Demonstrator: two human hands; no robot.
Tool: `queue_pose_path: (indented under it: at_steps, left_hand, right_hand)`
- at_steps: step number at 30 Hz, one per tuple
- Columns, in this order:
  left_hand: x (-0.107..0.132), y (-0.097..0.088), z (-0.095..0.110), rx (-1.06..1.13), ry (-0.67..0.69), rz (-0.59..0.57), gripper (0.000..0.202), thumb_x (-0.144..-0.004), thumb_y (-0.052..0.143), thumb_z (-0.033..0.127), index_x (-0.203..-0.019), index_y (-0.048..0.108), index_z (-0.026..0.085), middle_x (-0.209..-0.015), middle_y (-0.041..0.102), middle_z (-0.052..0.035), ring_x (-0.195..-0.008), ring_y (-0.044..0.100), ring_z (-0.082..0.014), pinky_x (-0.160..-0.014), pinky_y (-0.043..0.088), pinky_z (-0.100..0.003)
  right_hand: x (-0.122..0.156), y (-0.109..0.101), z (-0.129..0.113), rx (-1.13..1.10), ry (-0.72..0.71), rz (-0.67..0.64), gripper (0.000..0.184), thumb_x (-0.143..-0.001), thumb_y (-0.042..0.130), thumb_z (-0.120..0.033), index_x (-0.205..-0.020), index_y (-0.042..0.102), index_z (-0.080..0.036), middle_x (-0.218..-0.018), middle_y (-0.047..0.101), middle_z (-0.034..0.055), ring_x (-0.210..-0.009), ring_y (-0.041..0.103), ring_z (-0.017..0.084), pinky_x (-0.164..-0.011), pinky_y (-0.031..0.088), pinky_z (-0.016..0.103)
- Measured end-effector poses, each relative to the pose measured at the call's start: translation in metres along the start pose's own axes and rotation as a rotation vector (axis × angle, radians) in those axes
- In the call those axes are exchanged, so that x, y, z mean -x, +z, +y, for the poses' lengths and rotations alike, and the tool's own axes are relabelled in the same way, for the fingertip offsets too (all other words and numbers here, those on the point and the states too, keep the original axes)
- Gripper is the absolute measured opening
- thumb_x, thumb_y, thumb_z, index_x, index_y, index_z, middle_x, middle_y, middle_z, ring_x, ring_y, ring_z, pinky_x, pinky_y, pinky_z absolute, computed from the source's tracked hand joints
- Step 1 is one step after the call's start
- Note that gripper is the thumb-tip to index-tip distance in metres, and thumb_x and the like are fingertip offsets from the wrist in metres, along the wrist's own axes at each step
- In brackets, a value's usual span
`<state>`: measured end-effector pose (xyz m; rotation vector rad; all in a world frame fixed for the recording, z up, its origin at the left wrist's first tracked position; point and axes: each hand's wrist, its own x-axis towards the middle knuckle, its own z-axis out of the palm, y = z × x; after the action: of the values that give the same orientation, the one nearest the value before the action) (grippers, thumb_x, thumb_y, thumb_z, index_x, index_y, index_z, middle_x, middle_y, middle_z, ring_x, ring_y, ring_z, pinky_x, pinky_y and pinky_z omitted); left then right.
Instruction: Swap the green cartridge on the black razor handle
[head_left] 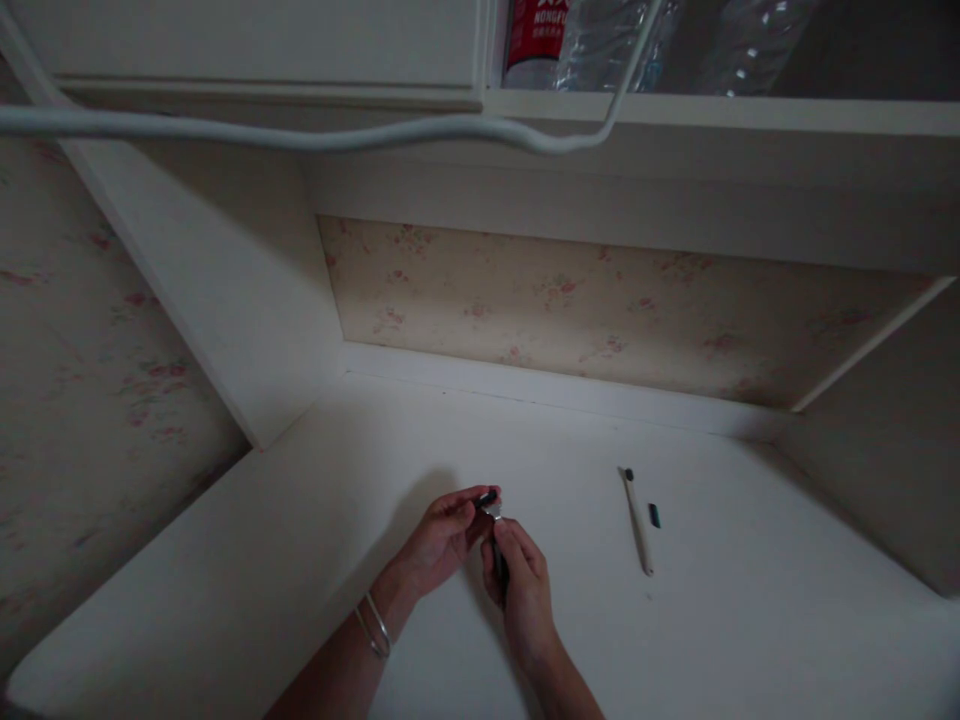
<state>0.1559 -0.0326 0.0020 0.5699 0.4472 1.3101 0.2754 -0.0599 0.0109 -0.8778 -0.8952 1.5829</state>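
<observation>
Over the white desk (712,630), the left hand (442,545) pinches a small black piece (488,497) beside the metal head (493,511) of a dark-handled tool (502,570) gripped by the right hand's (526,585) closed fingers, apparently a joining or separating step whose next move calls for steady alignment.

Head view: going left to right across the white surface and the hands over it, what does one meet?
Bracelet → left hand → right hand → pale brush-like tool → small dark piece.

Bottles (611,45) on shelf (720,112), white tube (337,135) in front, floral wallpaper (517,300) below.
</observation>
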Motion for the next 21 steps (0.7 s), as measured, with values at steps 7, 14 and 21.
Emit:
queue_pose_path:
  at_steps: [7, 14, 21]
  left_hand:
    - [0.0, 0.0022, -0.0008, 0.017, -0.026, -0.013, 0.026, -0.073, 0.073, 0.019, -0.098, 0.071, 0.013, -0.108, 0.069, -0.0106, -0.095, 0.064, -0.0174, -0.084, 0.047, -0.024]
    - [0.0008, 0.0022, -0.0001, 0.011, -0.032, -0.022, 0.024, -0.074, 0.072, 0.017, -0.098, 0.071, 0.013, -0.109, 0.069, -0.0109, -0.094, 0.064, -0.0181, -0.078, 0.048, -0.024]
    - [-0.0002, 0.0002, -0.0025, 0.022, -0.028, -0.019, 0.026, -0.073, 0.074, 0.02, -0.098, 0.071, 0.015, -0.11, 0.068, -0.0101, -0.095, 0.064, -0.0169, -0.081, 0.047, -0.024]
  right_hand:
    - [-0.0008, -0.0009, 0.0023, 0.016, 0.001, -0.032, 0.035, -0.084, 0.057, -0.046, -0.068, 0.048, -0.017, -0.052, 0.035, -0.007, -0.043, 0.025, 0.005, -0.039, 0.017, 0.018]
    - [0.0002, 0.0004, 0.001, 0.037, -0.009, -0.032, 0.036, -0.084, 0.057, -0.048, -0.067, 0.047, -0.017, -0.051, 0.035, -0.0071, -0.042, 0.024, 0.006, -0.038, 0.016, 0.018]
    - [-0.0016, -0.0003, 0.0008, 0.048, 0.011, -0.022, 0.037, -0.081, 0.059, -0.051, -0.069, 0.049, -0.018, -0.053, 0.035, -0.0063, -0.045, 0.026, 0.007, -0.04, 0.017, 0.019]
